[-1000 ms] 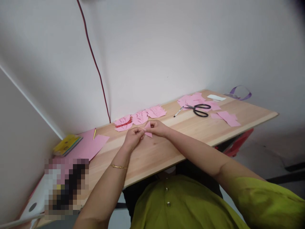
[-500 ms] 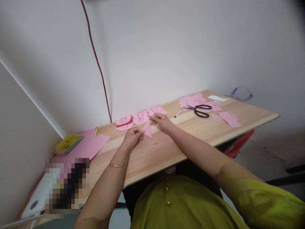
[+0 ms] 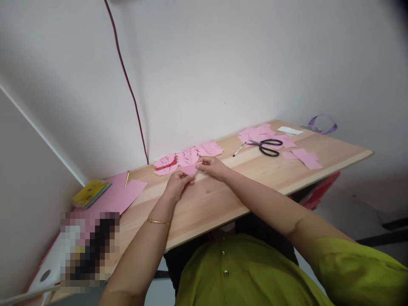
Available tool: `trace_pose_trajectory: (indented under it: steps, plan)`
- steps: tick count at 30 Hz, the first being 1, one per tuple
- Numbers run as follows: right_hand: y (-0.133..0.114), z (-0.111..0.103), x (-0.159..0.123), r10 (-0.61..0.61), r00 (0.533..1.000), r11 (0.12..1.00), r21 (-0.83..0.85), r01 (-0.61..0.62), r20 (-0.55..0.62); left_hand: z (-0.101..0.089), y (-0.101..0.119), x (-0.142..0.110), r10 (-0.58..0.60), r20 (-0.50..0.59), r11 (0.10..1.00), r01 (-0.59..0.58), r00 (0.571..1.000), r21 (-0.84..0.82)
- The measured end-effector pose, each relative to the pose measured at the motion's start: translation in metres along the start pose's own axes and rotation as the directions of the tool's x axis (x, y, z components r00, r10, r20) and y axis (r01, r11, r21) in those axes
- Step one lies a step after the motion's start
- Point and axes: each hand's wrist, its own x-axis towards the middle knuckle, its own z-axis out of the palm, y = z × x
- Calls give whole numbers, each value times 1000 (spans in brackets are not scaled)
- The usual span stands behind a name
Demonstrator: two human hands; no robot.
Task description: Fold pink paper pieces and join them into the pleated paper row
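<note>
A small folded piece of pink paper (image 3: 189,169) is held between both hands, a little above the wooden table (image 3: 210,204). My left hand (image 3: 177,183) pinches its lower left side, a gold bangle on the wrist. On the right side of the paper, the thumb and fingers of my right hand (image 3: 213,166) are closed on it. Part of the paper is covered by the fingers. Just behind the hands lie several cut pink paper pieces (image 3: 188,156) with jagged edges, and a red strip (image 3: 166,166) crosses the leftmost one.
Black-handled scissors (image 3: 269,147) rest on pink scraps (image 3: 261,132) at the back right, beside a pen (image 3: 239,149). At the left are larger pink sheets (image 3: 132,193), a yellow pencil (image 3: 127,178) and a yellow packet (image 3: 91,192). A wall stands behind the table.
The pink paper has turned from an upright triangle to a flatter, narrower shape. My right hand has come down and left, now gripping it close to my left hand.
</note>
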Motion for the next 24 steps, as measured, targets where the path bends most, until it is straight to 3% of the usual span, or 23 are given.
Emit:
trace_pose_trajectory:
  steps: [3, 6, 13, 19, 21, 24]
  plan:
    - [3, 5, -1, 2, 999, 999, 44, -4, 52, 0, -2, 1, 31, 19, 999, -31, 999, -24]
    - [8, 9, 0, -13, 998, 1000, -14, 14, 66, 0, -2, 1, 46, 44, 999, -44, 998, -30]
    - [2, -2, 3, -102, 990, 991, -94, 93, -93, 2, 3, -1, 38, -8, 997, -37, 999, 71]
    - [-2, -5, 3, -94, 989, 995, -33, 91, -111, -1, 2, 1, 37, -26, 997, -34, 999, 76]
    - [1, -4, 3, -73, 994, 997, -17, 72, -75, -3, 1, 2, 37, -19, 997, -35, 999, 62]
    - [6, -1, 3, -52, 996, 997, -47, 55, 69, -3, -2, 2, 70, 18, 996, -71, 997, 57]
